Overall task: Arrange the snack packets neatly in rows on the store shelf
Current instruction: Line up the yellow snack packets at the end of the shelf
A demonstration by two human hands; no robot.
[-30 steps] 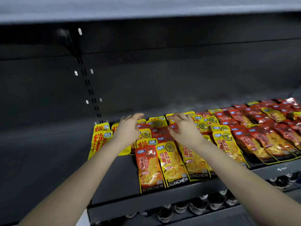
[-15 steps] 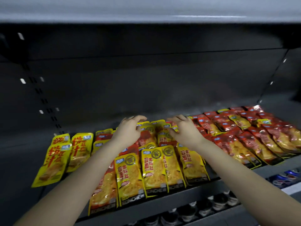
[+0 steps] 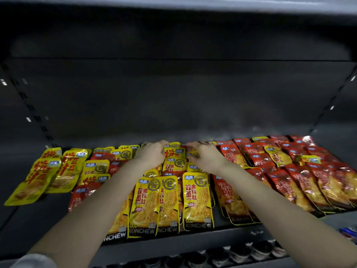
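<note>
Snack packets lie flat in overlapping rows on the dark shelf (image 3: 29,219). Yellow packets (image 3: 197,198) fill the middle front, more yellow ones (image 3: 38,178) lie at the left, and red packets (image 3: 289,190) cover the right. My left hand (image 3: 152,153) and my right hand (image 3: 204,155) rest palm down at the back of the middle pile, a yellow packet (image 3: 174,151) between them. Both hands' fingers curl over the back packets' top edges. The fingertips are hidden, so a grip cannot be made out.
The shelf's front lip (image 3: 173,246) runs below the packets. Dark bottle tops (image 3: 239,252) stand on the level underneath, with a blue item (image 3: 349,232) at the right edge. The upper shelf (image 3: 173,0) overhangs. Bare shelf floor lies behind the packets.
The view has swung right and closer, so the left yellow packets now sit near the frame's left edge. Both hands stay on the back of the middle pile.
</note>
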